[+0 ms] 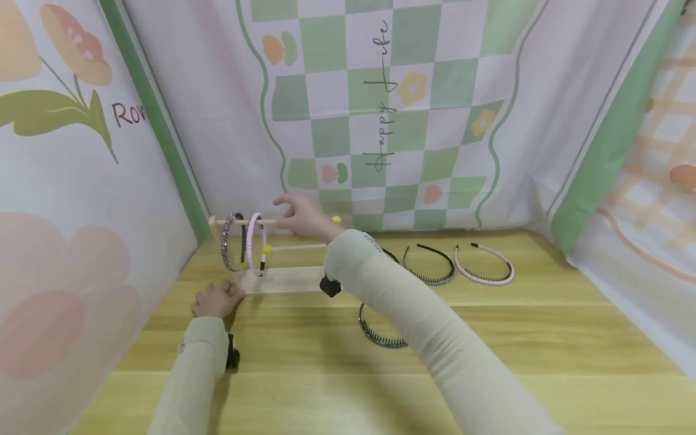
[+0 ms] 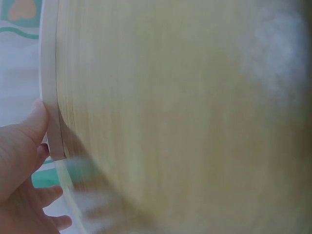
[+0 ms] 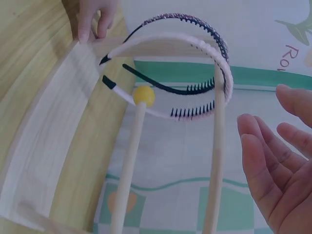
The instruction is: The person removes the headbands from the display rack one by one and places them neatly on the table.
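Observation:
A wooden rack [image 1: 288, 280] with two bars stands at the back left of the table. From its upper bar [image 3: 218, 146] hang a pink headband [image 3: 165, 38] and a dark glittery headband [image 1: 225, 241], both with small teeth inside. My right hand [image 1: 306, 219], fingers apart, is beside the upper bar and holds nothing; the right wrist view shows a gap between hand [image 3: 278, 170] and headbands. My left hand [image 1: 215, 299] grips the near left corner of the rack's base, thumb along the wood [image 2: 50, 87] and index finger round its end.
Behind my right forearm lie a pink headband [image 1: 486, 279] and a black one [image 1: 435, 280], with part of another showing. A glittery dark headband [image 1: 380, 339] lies nearer, partly under the sleeve. Yellow balls [image 3: 143, 96] cap the rack's bars. Printed curtains [image 1: 375, 121] hang close behind.

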Demonstrator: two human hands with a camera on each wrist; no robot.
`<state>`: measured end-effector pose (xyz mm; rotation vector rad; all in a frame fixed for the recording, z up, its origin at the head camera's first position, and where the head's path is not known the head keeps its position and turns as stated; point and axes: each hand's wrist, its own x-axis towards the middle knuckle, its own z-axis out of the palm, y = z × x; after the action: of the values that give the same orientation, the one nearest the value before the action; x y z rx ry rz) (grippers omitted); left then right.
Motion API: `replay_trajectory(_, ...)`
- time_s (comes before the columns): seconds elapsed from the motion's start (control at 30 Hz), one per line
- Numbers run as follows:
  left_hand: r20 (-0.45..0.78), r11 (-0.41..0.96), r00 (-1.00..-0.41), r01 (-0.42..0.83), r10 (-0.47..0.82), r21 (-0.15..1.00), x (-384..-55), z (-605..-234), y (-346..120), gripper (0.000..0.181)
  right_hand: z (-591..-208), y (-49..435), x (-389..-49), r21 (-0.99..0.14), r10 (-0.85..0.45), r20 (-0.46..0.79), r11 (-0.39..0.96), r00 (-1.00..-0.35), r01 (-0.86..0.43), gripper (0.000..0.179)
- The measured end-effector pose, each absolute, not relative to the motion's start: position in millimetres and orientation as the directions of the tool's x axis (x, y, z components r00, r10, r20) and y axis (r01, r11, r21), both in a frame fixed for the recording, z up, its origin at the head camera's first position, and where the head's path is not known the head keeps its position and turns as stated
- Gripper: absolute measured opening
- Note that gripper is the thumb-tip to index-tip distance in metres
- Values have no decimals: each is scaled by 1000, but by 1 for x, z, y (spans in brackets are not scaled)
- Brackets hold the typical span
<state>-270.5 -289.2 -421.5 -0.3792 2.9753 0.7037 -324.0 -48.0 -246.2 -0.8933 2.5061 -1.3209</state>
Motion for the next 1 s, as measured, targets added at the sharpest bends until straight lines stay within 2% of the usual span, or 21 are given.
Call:
replay_trajectory(0.2, -105, 871, -969, -249, -226, 423, -270, -425, -291, 70, -254, -65, -320, -827, -570, 101, 407, -815, -387, 55)
replay_trajectory(1.0, -116, 878, -968, -250, -221, 409, -272, -425, -292, 71, -283, -101, -307, -849, -572, 125, 361, -810, -386, 56)
